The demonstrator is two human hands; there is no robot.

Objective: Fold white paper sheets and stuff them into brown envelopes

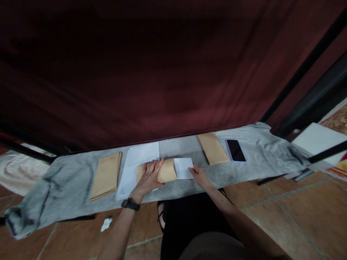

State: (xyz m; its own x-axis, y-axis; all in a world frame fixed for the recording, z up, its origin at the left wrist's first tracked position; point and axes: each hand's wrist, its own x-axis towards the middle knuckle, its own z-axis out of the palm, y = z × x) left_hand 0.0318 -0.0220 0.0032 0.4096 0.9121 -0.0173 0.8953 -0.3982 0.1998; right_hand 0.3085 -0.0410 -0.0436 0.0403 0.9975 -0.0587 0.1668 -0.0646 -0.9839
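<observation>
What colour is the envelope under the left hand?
The envelope is light brown; the head view shows it best.

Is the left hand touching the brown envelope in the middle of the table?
Touching. The head view shows the left hand lying flat on the envelope, fingers covering its left half.

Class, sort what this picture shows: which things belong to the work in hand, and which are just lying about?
In use: brown envelope under the left hand; folded white sheet in the right hand; likely also the white sheets, left envelope pile, right envelope pile.
Lying about: phone; paper scrap on the floor.
</observation>
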